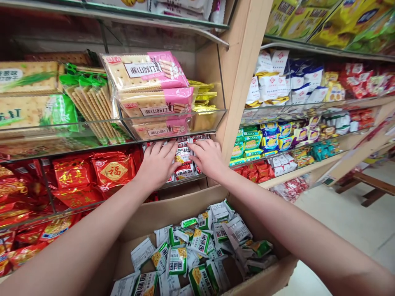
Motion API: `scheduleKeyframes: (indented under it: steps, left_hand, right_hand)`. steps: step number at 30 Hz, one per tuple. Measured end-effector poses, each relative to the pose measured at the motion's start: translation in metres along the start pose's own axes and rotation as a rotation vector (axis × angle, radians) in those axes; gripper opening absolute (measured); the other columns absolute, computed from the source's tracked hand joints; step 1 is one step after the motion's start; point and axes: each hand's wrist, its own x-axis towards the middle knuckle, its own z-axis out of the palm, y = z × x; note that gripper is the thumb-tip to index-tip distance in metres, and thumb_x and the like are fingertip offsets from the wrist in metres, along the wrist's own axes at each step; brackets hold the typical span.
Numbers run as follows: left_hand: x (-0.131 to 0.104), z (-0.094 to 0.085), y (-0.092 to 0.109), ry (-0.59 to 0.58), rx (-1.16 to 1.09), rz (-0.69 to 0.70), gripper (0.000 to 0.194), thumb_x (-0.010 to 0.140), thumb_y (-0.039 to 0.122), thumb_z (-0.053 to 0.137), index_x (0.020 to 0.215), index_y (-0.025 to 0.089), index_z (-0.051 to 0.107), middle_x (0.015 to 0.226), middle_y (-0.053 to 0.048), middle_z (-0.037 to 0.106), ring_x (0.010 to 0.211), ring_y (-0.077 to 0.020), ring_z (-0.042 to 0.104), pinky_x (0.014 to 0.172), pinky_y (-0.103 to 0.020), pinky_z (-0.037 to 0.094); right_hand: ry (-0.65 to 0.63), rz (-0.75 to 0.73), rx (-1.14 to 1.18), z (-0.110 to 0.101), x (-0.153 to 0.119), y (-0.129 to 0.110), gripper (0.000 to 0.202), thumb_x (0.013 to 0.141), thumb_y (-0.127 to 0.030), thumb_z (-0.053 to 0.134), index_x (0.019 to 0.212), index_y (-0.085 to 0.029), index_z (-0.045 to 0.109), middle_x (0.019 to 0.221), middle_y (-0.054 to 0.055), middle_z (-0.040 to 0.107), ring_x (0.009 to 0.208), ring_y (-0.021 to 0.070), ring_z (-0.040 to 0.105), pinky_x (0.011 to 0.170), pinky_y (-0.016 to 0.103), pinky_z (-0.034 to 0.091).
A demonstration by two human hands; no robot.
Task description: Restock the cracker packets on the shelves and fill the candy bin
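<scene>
My left hand [158, 164] and my right hand [208, 158] reach into a low shelf compartment. White-and-red snack packets [184, 154] stand stacked there, showing between my hands. The fingers of my left hand are stretched over the packets on the left, thumb apart and pointing right. On the other side, my right hand rests its spread fingers on the packets at the right. Neither hand is wrapped round a packet. Beneath my forearms is an open cardboard box [145, 213] holding many loose green-and-white snack packets [177, 261].
Pink-and-cream cracker packs [145, 74] sit on the shelf just above my hands, behind a clear plastic lip. Red snack packs [114, 170] fill the compartment to the left. A wooden upright [237, 74] stands at right, with more stocked shelves beyond and a wooden bench [370, 185].
</scene>
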Motion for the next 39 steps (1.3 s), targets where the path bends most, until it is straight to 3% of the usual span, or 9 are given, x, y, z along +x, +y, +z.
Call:
scheduleKeyframes:
  steps: [11,19,24,33,36,39]
  left_hand:
    - [-0.004,0.003,-0.012,-0.013,-0.029,0.006,0.047,0.088,0.026,0.036,0.131,0.010,0.042,0.137,-0.012,0.044,0.124,-0.0318,0.035,0.103,-0.048,0.029]
    - [-0.030,0.012,0.010,-0.001,0.005,0.029,0.056,0.089,0.034,0.036,0.137,0.007,0.030,0.147,-0.014,0.025,0.136,-0.0318,0.013,0.109,-0.053,0.010]
    - [-0.033,0.017,0.017,-0.028,0.012,-0.026,0.057,0.089,0.035,0.036,0.138,0.007,0.027,0.148,-0.013,0.019,0.137,-0.0333,0.007,0.108,-0.054,0.010]
    - [-0.041,0.023,0.021,-0.024,0.005,-0.079,0.055,0.090,0.034,0.032,0.136,0.006,0.031,0.148,-0.011,0.022,0.136,-0.0343,0.008,0.107,-0.056,0.012]
    - [-0.039,0.018,0.017,-0.025,-0.018,-0.068,0.055,0.089,0.034,0.034,0.135,0.005,0.033,0.147,-0.013,0.025,0.136,-0.0355,0.011,0.107,-0.057,0.014]
    - [-0.051,0.000,0.021,-0.028,-0.098,-0.016,0.049,0.088,0.030,0.038,0.131,0.008,0.041,0.145,-0.014,0.029,0.136,-0.0345,0.011,0.107,-0.056,0.017]
  right_hand:
    - [0.011,0.009,0.012,-0.003,0.000,-0.003,0.036,0.087,-0.031,0.046,0.122,-0.020,0.050,0.117,0.009,0.054,0.104,0.0251,0.040,0.082,0.038,0.030]
    - [0.038,-0.025,0.035,-0.003,-0.001,-0.002,0.039,0.087,-0.029,0.046,0.123,-0.016,0.047,0.121,0.011,0.053,0.107,0.0253,0.040,0.085,0.039,0.031]
    - [0.012,-0.168,0.019,-0.007,0.004,-0.001,0.035,0.085,-0.025,0.049,0.119,-0.017,0.050,0.129,0.009,0.048,0.116,0.0264,0.035,0.089,0.042,0.029]
    - [0.067,-0.180,0.055,-0.009,0.002,0.005,0.031,0.083,-0.022,0.051,0.113,-0.014,0.054,0.122,0.012,0.053,0.112,0.0264,0.041,0.090,0.043,0.032]
    - [0.130,-0.207,0.089,-0.016,-0.002,0.008,0.027,0.083,-0.020,0.049,0.109,-0.013,0.056,0.119,0.013,0.055,0.110,0.0262,0.043,0.089,0.043,0.035]
    - [0.128,-0.262,0.165,-0.034,-0.019,0.011,0.024,0.085,-0.019,0.045,0.104,-0.011,0.058,0.110,0.014,0.059,0.103,0.0232,0.049,0.087,0.039,0.040]
